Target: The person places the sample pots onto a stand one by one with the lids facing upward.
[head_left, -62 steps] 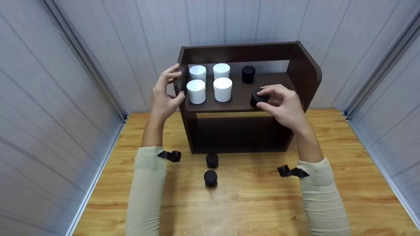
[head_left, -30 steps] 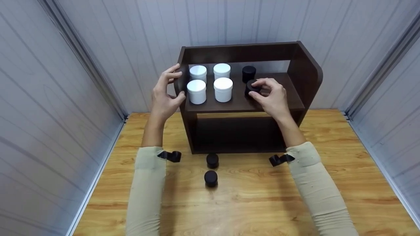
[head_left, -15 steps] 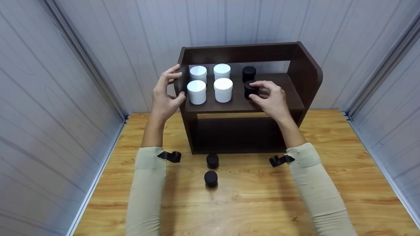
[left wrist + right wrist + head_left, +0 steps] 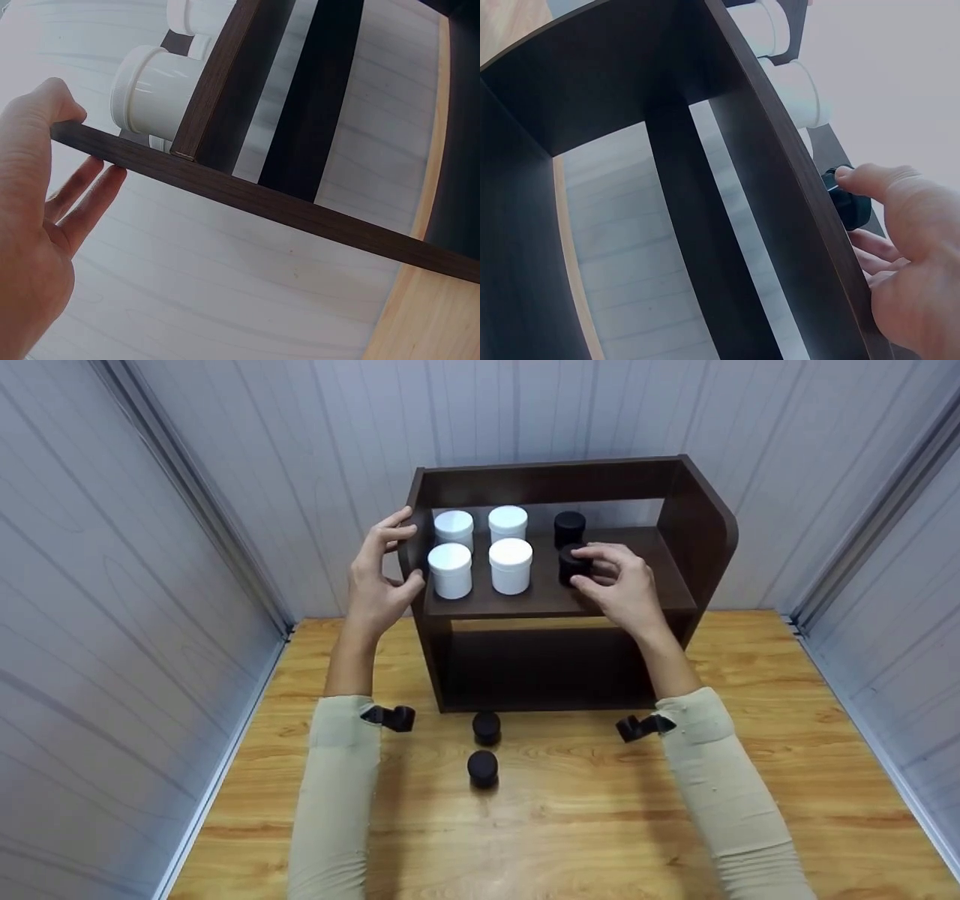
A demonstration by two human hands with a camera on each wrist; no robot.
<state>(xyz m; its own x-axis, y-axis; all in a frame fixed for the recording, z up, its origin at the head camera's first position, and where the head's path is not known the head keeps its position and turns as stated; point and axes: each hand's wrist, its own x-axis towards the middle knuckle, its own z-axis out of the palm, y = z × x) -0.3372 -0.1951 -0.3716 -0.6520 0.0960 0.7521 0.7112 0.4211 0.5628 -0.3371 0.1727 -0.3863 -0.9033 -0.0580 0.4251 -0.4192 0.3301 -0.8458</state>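
Note:
My left hand grips the left side panel of a dark brown shelf unit, its thumb on the near side and its fingers round the outer face. On the upper board, my right hand pinches a small black jar between thumb and fingers; the hand partly hides it. That jar stands just in front of another black jar. In the right wrist view the pinched black jar sits near the board's front edge, with the thumb on its lid.
Several white jars stand in two rows on the upper board's left half. Two more black jars, a near one and a farther one, stand on the wooden floor before the unit. Pale panelled walls surround it.
My right hand has moved left and back with the black jar, from the shelf's front edge to just before the rear black jar. Over the last half second it barely moves; the left hand stays.

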